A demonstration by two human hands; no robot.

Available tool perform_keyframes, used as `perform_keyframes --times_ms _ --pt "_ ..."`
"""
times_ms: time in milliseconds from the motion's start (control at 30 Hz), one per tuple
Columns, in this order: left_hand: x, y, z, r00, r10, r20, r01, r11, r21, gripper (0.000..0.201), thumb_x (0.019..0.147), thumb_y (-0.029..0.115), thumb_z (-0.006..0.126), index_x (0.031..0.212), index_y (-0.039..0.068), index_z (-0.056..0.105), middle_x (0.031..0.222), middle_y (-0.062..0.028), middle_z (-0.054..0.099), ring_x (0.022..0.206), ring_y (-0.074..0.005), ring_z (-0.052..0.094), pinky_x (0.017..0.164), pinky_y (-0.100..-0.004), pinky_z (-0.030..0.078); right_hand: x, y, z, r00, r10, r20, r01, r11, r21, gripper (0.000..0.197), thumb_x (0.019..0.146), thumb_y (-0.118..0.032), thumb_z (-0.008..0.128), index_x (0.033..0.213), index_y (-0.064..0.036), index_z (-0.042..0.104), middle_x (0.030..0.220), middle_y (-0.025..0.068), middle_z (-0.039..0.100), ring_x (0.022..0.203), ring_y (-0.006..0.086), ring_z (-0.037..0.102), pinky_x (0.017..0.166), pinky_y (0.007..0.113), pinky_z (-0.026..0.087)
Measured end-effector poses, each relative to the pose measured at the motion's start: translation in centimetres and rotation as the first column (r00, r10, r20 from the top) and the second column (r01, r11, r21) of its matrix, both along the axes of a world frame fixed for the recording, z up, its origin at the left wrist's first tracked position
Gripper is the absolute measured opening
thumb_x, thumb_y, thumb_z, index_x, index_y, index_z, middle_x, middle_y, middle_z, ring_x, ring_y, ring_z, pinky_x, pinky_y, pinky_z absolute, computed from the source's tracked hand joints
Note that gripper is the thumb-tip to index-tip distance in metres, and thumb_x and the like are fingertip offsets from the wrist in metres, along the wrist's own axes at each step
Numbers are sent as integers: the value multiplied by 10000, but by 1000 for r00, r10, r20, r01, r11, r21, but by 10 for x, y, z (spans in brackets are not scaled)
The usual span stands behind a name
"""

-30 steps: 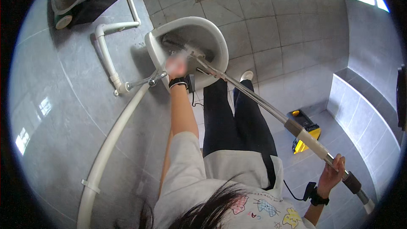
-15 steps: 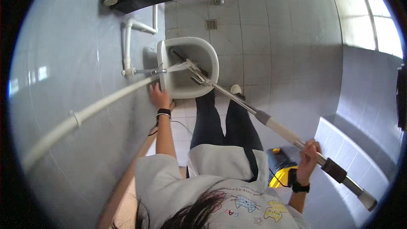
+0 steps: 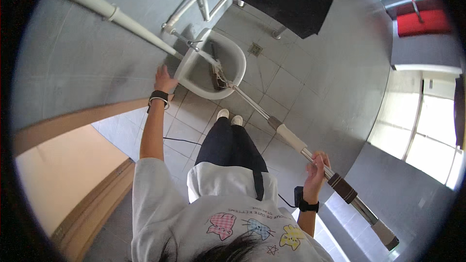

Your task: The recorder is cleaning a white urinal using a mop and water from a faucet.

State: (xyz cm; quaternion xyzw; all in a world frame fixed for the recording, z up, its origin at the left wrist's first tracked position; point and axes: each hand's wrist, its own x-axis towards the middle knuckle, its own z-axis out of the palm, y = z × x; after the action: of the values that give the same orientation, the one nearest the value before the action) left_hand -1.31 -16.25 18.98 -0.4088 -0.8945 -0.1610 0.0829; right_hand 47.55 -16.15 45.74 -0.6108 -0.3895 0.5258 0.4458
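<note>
A mop (image 3: 290,138) with a long metal pole and beige and brown grips slants from lower right up into the white basin (image 3: 241,51). Its metal mop head (image 3: 218,77) lies inside the basin, under a stream of water from the tap (image 3: 194,44). My right hand (image 3: 316,170) is closed round the pole between the beige grip and the dark brown one. My left hand (image 3: 165,80) holds nothing, its fingers apart, just beside the basin's left rim near the wall. Whether it touches the rim, I cannot tell.
A thick white pipe (image 3: 136,26) runs along the left wall to the basin. A black countertop (image 3: 276,0) juts out beyond it. A floor drain (image 3: 255,49) sits in the tiles. A wooden door frame (image 3: 87,109) is at left, a black cable (image 3: 182,140) on the floor, a window (image 3: 417,126) at right.
The view has turned, so basin and wall appear rotated and more of the doorway shows. My right hand still holds the mop pole, and the left hand remains near the basin. Water still runs.
</note>
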Motion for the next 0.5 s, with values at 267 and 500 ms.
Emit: perform_keyframes --times_ms 267,500 --pt "132 -32 257 335 -504 796 -83 825 558 301 903 253 390 872 -5 542 785 -68 568 730 -141 537 697 -257 426 28 29 -19 989 -91 114 85 995 52 168 824 -255 515 747 -111 474 791 -8 476 528 26 336 448 180 266" --pt "252 -54 478 -24 -677 736 -814 441 379 492 875 491 274 741 88 521 566 -129 566 336 -104 455 270 -207 380 12 36 5 1000 -13 18 12 999 43 209 857 -245 472 707 -119 400 794 3 462 472 15 277 423 142 230"
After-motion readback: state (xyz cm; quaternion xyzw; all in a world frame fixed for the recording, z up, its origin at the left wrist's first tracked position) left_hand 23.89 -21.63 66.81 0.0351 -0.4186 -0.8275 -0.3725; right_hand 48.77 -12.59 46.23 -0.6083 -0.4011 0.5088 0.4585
